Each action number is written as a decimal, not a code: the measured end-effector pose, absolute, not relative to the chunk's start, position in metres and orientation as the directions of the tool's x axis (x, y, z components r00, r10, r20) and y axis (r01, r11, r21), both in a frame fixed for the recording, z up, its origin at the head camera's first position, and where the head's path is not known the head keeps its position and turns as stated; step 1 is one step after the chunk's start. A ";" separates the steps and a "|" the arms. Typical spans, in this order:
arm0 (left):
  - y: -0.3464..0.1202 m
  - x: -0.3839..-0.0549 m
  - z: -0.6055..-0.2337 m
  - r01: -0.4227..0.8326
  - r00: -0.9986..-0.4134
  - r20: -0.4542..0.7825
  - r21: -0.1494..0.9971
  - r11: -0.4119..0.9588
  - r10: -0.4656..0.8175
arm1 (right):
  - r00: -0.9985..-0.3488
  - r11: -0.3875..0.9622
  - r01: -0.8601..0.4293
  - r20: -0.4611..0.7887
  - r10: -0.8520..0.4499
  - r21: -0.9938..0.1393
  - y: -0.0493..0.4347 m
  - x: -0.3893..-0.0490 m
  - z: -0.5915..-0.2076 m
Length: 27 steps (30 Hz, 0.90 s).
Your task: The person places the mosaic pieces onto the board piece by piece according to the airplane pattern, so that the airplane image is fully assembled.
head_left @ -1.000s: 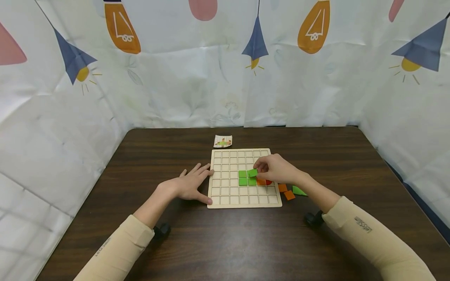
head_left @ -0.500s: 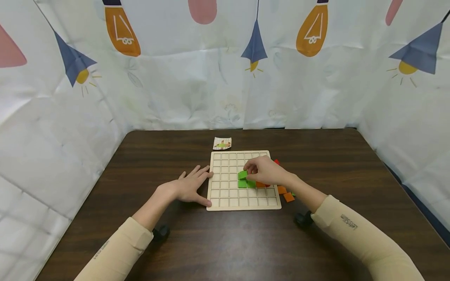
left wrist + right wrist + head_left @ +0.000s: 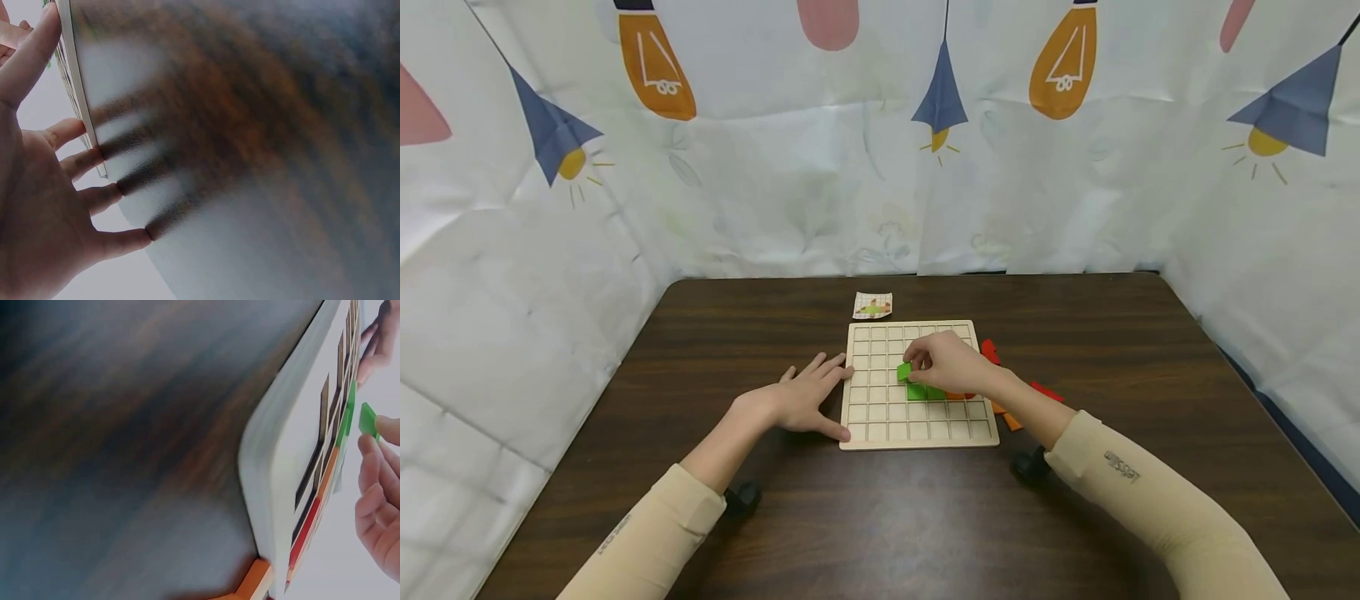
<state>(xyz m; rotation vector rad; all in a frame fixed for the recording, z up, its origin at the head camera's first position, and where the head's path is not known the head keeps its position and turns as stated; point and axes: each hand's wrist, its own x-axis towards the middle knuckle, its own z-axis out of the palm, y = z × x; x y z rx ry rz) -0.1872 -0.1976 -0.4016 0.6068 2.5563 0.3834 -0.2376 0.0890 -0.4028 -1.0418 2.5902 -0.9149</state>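
Observation:
A pale wooden grid board (image 3: pixel 880 429) lies on the dark table. My right hand (image 3: pixel 953 364) pinches a green square tile (image 3: pixel 904 372) between thumb and fingertips over the board's middle. In the right wrist view, that green tile (image 3: pixel 367 419) is tilted and raised off the grid. Green tiles (image 3: pixel 925 392), then an orange tile (image 3: pixel 957 396) and a red piece (image 3: pixel 970 396), form a row in the grid, partly hidden by the right hand. My left hand (image 3: pixel 801 404) spreads its straight fingers at the board's left edge; the left wrist view shows its thumb and fingers (image 3: pixel 81 164) along that edge.
A small picture card (image 3: pixel 872 306) with a coloured grid pattern lies beyond the board. Right of the board are loose red pieces (image 3: pixel 990 351) and orange pieces (image 3: pixel 1012 422), partly under the right forearm. A printed white curtain (image 3: pixel 820 192) closes off the far side.
My right hand has moved left across the board with the green tile. The loose red pieces right of the board now show more. My left hand has stayed at the board's edge.

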 end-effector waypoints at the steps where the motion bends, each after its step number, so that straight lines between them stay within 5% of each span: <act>1: -0.198 -0.187 -0.402 0.345 -0.786 -0.389 0.369 0.863 0.481 | -0.731 0.562 -0.555 0.037 -0.682 -0.613 0.088 -0.238 -0.403; 27: -0.198 -0.186 -0.400 0.342 -0.786 -0.391 0.373 0.863 0.480 | -0.728 0.638 -0.568 -0.045 -0.684 -0.520 0.067 -0.240 -0.401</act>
